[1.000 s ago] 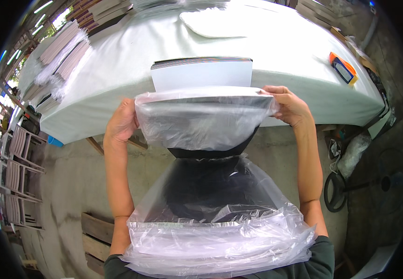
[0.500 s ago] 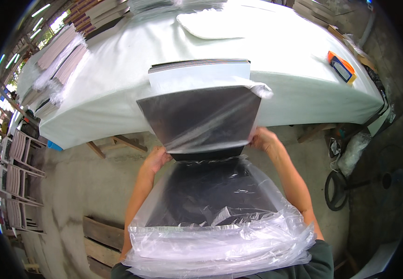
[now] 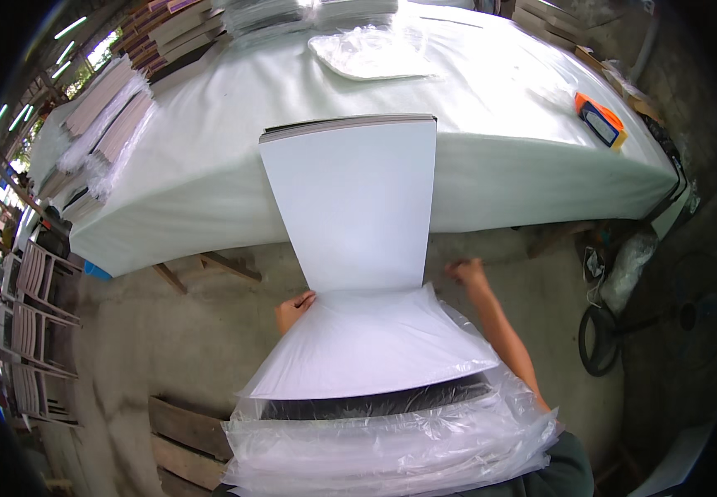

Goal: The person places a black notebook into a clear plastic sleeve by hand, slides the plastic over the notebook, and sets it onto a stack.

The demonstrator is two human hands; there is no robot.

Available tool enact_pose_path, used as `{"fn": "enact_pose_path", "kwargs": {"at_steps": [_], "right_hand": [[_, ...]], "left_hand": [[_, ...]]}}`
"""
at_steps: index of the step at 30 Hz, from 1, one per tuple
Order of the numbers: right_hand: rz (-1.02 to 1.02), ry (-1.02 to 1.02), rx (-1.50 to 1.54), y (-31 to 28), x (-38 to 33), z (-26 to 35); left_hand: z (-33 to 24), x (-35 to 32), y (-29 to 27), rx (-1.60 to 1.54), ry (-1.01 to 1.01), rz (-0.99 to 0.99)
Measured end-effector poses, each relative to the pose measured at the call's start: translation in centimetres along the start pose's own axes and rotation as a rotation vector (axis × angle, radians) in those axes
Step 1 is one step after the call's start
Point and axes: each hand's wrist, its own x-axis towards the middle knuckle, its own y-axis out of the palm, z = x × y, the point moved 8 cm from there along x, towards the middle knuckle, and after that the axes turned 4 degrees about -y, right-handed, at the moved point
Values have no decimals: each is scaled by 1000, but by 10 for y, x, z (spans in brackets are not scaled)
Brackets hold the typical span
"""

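Note:
A tall stack of white sheets (image 3: 358,199) leans against the table's front edge, with dark layers showing at its top. Below it, a white sheet in a clear plastic bag (image 3: 375,344) lies over my lap, its upper edge meeting the foot of the stack. My left hand (image 3: 294,312) is closed, pinching the bag's upper left corner. To the right of the stack, my right hand (image 3: 468,272) hangs in the air, touching nothing, its slightly blurred fingers apart. A black sheet (image 3: 375,403) shows under the bagged white one, above several clear plastic bags (image 3: 392,451).
The table (image 3: 524,178) wears a pale cloth and carries a folded plastic bundle (image 3: 371,56) and an orange and blue box (image 3: 600,122). Wrapped stacks (image 3: 110,124) stand at far left, chairs (image 3: 40,331) below them. A wooden pallet (image 3: 185,443) lies on the floor.
The black sheet held up before the stack is gone from there, baring the stack's white face. A bagged white sheet now lies on my lap. My right hand has let go and moved down.

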Motion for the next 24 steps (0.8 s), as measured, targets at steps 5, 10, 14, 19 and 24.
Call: {"fn": "enact_pose_path", "kwargs": {"at_steps": [5, 10, 14, 19, 24], "right_hand": [[-836, -907, 169, -122, -39, 248], [-285, -1378, -333, -46, 13, 419], [-108, -1254, -913, 57, 113, 440], [-59, -1221, -1229, 84, 160, 441], [232, -1412, -908, 92, 108, 432]], "left_hand": [[-30, 10, -80, 503, 59, -248], [-238, -5, -133, -50, 621, -356], [-320, -24, -127, -253, 761, -198], [-376, -51, -90, -154, 871, 72], [-385, -43, -95, -183, 926, 127]]}}
